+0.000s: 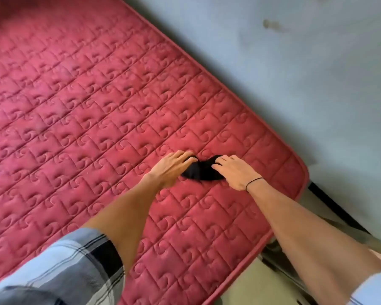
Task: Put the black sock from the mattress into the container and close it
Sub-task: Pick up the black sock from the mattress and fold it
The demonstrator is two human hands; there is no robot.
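- Both hands out over the mattress, each w/ fingers curled onto the black sock.
- Left hand (173,167): palm down, fingertips pinching the sock's left end; fingers bent, grasping fabric.
- Right hand (233,171): palm down, fingers curled on the sock's right end, also grasping fabric. Thin black band (254,182) round the right wrist.
- Black sock (201,171): bunched btwn the two hands, sags in the middle, lower edge touching or just above the mattress surface, can't tell which. Sits near the mattress's right-hand corner, closer to its right edge than its centre.
- Mattress (86,111): red/pink quilted cover, grid of squares w/ swirl stitching, piped edge running diagonally top-centre to right. Fills most of the view, rounded corner at right.
- Wall (295,62): pale blue-grey, just beside the mattress's long edge, dark smudge near the top.
- Forearms bare; left arm comes in from bottom-left, right arm from bottom-right.
- Plaid sleeve (70,269): light blue, white & black check, on the left upper arm at bottom-left. Bit of light blue sleeve also at the bottom-right corner on the right arm.
- Floor (251,287): pale strip beside the mattress foot at bottom-right; dark frame parts there, too blurry to ID.
- Upper-left of the mattress is motion-blurred, detail soft.
- Sock is on the mattress side, in both hands, not in any container.
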